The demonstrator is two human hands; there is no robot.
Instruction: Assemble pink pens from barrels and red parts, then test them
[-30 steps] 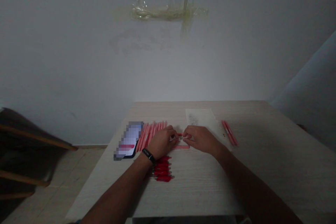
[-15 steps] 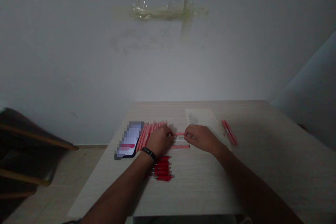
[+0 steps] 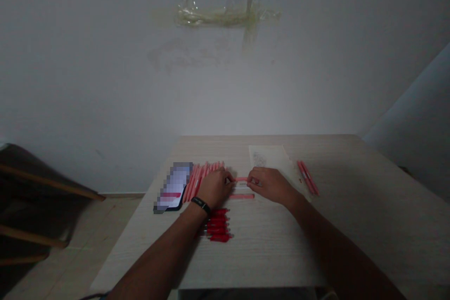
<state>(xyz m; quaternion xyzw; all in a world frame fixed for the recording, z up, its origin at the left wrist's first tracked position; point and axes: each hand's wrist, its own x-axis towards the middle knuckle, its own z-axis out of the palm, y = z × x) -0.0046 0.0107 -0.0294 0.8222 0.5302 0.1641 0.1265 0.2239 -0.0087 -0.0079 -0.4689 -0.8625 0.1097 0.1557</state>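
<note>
My left hand [image 3: 216, 185], with a black band on its wrist, is closed with thumb and fingertips at the left end of a pink pen [image 3: 241, 179]. Around the right end of the same pen, my right hand [image 3: 267, 183] has its fingers pinched together. A white strip with small print [image 3: 242, 184] lies just below this pen, close to both hands. Nearer to me, a second pink pen [image 3: 243, 196] rests flat on the table, its left part hidden by my left hand. Beside that hand several pink pens [image 3: 194, 180] lie in a row, partly covered.
A phone [image 3: 174, 187] lies left of the pen row. Several red pens [image 3: 218, 227] are stacked below my left wrist. A pale sheet [image 3: 272, 153] lies behind my right hand, and two pink pens [image 3: 308, 178] lie to its right on the table [image 3: 267, 253].
Hardly anything differs. Both hands stay at the pink pen, with only a slight shift of the fingers and the left wrist.
</note>
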